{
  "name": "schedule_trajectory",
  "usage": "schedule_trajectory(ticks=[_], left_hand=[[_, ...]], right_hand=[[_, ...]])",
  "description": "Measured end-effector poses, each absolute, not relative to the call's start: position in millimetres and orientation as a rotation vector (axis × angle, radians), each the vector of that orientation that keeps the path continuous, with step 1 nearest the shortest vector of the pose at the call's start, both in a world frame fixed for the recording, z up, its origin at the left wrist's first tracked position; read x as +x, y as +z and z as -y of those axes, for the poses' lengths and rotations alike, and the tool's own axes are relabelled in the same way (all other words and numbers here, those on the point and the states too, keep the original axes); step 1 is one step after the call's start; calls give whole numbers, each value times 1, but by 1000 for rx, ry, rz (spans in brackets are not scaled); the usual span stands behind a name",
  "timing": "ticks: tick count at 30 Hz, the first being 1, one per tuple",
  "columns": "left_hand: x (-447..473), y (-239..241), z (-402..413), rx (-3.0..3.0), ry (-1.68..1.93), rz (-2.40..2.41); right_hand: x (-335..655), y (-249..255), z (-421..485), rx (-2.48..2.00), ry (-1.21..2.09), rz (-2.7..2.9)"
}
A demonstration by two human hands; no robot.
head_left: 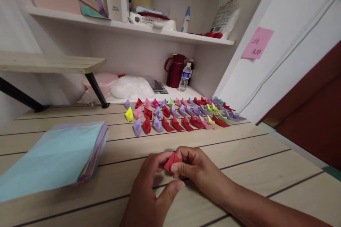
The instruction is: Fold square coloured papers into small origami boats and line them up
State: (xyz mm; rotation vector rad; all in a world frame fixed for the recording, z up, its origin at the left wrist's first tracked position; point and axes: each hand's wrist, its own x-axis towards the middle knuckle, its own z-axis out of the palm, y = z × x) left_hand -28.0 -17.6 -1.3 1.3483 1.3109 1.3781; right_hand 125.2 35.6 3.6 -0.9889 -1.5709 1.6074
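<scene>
Both hands meet low over the wooden table (239, 156), pinching a small folded red paper piece (172, 161) between them. My left hand (149, 188) grips its left side with fingers curled and the thumb stretched below. My right hand (193, 166) pinches the right side, thumb on the front. Beyond the hands stand several rows of small folded paper boats (181, 113) in red, purple, pink, yellow and green. A stack of coloured paper sheets (53, 156), light blue on top, lies at the left.
At the back stand a dark red jug (175, 70), a water bottle (184, 77), a white plastic bag (131, 87) and a pink container (102, 81). A wooden shelf on black legs (50, 63) juts in from the left. A pink sticky note (257, 43) hangs on the right wall.
</scene>
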Motion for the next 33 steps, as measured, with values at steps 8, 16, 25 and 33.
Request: schedule_trajectory(ticks=[8, 16, 25, 33], left_hand=[[-39, -2, 6, 1093, 1261, -1302], [-51, -5, -2, 1162, 1098, -1244], [-51, 2, 2, 1145, 1141, -1085], [-52, -6, 0, 1230, 1024, -1110]], right_hand=[[121, 0, -29, -1054, 1284, 1823], [124, 10, -32, -854, 1114, 2086], [124, 16, -23, -890, 1333, 1942], [127, 11, -37, -954, 1326, 1879]])
